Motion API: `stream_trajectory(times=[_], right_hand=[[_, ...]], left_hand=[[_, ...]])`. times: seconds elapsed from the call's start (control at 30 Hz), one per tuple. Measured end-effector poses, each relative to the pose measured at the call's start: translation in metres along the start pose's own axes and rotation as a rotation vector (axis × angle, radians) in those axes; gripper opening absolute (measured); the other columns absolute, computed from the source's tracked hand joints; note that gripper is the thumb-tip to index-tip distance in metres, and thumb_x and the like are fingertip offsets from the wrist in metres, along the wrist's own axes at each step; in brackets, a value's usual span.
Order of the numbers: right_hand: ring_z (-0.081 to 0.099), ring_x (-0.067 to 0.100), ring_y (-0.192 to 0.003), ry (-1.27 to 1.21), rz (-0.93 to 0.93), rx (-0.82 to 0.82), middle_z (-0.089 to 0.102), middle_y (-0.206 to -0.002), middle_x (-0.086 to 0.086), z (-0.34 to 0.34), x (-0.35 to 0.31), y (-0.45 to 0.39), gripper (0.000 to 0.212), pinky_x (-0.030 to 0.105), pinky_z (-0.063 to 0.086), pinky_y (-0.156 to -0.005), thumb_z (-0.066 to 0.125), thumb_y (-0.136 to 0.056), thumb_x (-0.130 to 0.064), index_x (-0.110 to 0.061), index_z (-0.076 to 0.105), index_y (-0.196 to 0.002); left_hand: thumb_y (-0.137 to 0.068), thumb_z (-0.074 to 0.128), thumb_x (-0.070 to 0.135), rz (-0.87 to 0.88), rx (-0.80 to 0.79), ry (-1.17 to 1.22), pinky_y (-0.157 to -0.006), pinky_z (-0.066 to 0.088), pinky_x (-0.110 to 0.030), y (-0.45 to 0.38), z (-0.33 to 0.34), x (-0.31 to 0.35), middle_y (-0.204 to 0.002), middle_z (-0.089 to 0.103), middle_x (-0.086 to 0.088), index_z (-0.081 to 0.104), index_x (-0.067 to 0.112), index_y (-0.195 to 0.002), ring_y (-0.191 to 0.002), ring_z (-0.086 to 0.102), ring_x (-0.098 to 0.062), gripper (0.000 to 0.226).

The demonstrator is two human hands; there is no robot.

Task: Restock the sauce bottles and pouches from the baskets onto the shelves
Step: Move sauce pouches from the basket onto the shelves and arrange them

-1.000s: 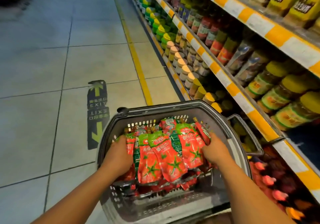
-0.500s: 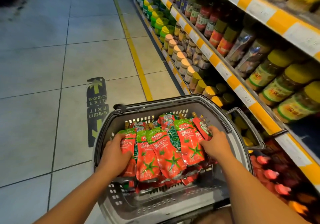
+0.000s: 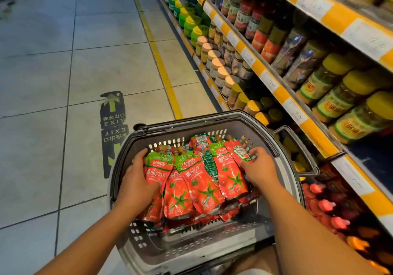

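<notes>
Jars (image 3: 331, 104) are lined up on the shelves (image 3: 282, 96). Red pouches (image 3: 200, 181) are piled in the basket (image 3: 191, 251) above the floor (image 3: 63, 83).

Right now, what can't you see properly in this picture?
Head view only:
- Pouches lower in the basket: covered by the top ones, so no count.
- Left hand and right hand: fingertips tucked among the pouches.
- Price tags: blurry, mostly unreadable.
- Red bottles, bottom shelf: dark, blurred.
- Top shelf: its goods are cut off by the frame's upper edge.
</notes>
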State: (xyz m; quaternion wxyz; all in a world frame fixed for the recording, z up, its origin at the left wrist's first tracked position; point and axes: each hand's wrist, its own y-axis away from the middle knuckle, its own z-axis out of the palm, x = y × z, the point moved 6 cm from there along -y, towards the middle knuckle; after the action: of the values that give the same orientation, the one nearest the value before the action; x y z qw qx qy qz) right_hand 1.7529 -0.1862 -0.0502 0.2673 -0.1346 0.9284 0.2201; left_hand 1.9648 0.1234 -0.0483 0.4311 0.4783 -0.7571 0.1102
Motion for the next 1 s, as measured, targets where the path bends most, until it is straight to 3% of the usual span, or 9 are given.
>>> stream_trajectory(times=[0.07,0.13,0.2,0.27,0.4,0.5,0.63,0.83,1.0], right_hand=[[0.064,0.033,-0.098,-0.074,0.039,0.019,0.06,-0.121,0.012,-0.002,0.0,0.0,0.058,0.049,0.058,-0.084,0.086,-0.076,-0.026,-0.02,0.054,-0.124],[0.067,0.032,-0.097,-0.161,0.094,0.009,0.064,-0.116,0.011,-0.002,0.001,0.001,0.068,0.05,0.059,-0.085,0.089,-0.071,-0.021,-0.018,0.052,-0.129],[0.071,0.033,-0.093,-0.272,0.158,-0.025,0.069,-0.108,0.009,-0.001,0.004,0.002,0.068,0.053,0.06,-0.086,0.089,-0.069,-0.017,-0.018,0.051,-0.125],[0.072,0.032,-0.09,-0.355,0.195,-0.042,0.071,-0.103,0.009,-0.001,0.006,0.002,0.061,0.054,0.061,-0.085,0.087,-0.07,-0.014,-0.019,0.051,-0.119],[0.071,0.032,-0.096,-0.53,0.231,-0.043,0.069,-0.111,0.011,-0.006,0.01,0.003,0.05,0.053,0.061,-0.086,0.078,-0.08,-0.005,-0.02,0.053,-0.12],[0.071,0.033,-0.096,-0.641,0.243,-0.051,0.07,-0.112,0.015,-0.011,0.012,0.009,0.039,0.054,0.06,-0.086,0.07,-0.084,0.001,-0.019,0.055,-0.114],[0.066,0.028,-0.082,-0.821,0.248,-0.023,0.07,-0.11,0.015,-0.029,0.012,0.021,0.041,0.039,0.055,-0.068,0.066,-0.086,0.002,-0.017,0.056,-0.121],[0.069,0.034,-0.091,-1.09,0.228,0.036,0.075,-0.106,0.019,-0.066,0.011,0.042,0.027,0.048,0.054,-0.078,0.066,-0.094,-0.01,-0.011,0.068,-0.12],[0.075,0.023,-0.066,-1.181,0.172,0.111,0.079,-0.093,0.013,-0.094,0.013,0.066,0.015,0.036,0.055,-0.056,0.069,-0.093,-0.006,-0.015,0.067,-0.105]], left_hand=[[-0.079,0.086,0.026,0.009,0.0,0.007,-0.088,0.057,-0.049,0.0,-0.002,0.003,-0.133,0.059,-0.002,0.016,0.042,-0.157,-0.112,0.064,-0.022,0.106],[-0.078,0.087,0.024,0.004,0.007,0.015,-0.077,0.057,-0.038,-0.001,-0.005,0.005,-0.127,0.061,0.001,0.013,0.041,-0.158,-0.104,0.066,-0.017,0.111],[-0.077,0.088,0.02,-0.002,0.02,0.027,-0.065,0.051,-0.026,-0.002,-0.008,0.007,-0.117,0.062,0.008,0.012,0.04,-0.159,-0.091,0.066,-0.008,0.114],[-0.077,0.088,0.018,-0.005,0.037,0.06,-0.06,0.048,-0.022,-0.004,-0.012,0.01,-0.107,0.063,0.014,0.012,0.04,-0.16,-0.082,0.068,-0.004,0.115],[-0.077,0.089,0.023,-0.007,0.081,0.119,-0.061,0.048,-0.023,-0.008,-0.018,0.016,-0.099,0.064,0.015,0.019,0.037,-0.158,-0.082,0.067,-0.003,0.108],[-0.076,0.09,0.027,-0.064,0.089,0.199,-0.064,0.055,-0.031,-0.011,-0.02,0.015,-0.1,0.068,0.012,0.033,0.032,-0.152,-0.082,0.07,-0.006,0.096],[-0.073,0.092,0.027,-0.127,0.065,0.386,-0.072,0.062,-0.045,-0.012,-0.02,0.009,-0.095,0.075,0.007,0.053,0.029,-0.133,-0.08,0.076,-0.014,0.072],[-0.074,0.09,0.011,-0.146,0.01,0.714,-0.061,0.061,-0.039,-0.007,-0.015,0.031,-0.101,0.077,-0.005,0.058,0.026,-0.118,-0.082,0.078,-0.025,0.056],[-0.078,0.084,0.002,-0.126,-0.122,0.867,-0.064,0.062,-0.041,0.007,-0.001,0.075,-0.102,0.078,-0.011,0.055,0.019,-0.118,-0.086,0.077,-0.031,0.052]])
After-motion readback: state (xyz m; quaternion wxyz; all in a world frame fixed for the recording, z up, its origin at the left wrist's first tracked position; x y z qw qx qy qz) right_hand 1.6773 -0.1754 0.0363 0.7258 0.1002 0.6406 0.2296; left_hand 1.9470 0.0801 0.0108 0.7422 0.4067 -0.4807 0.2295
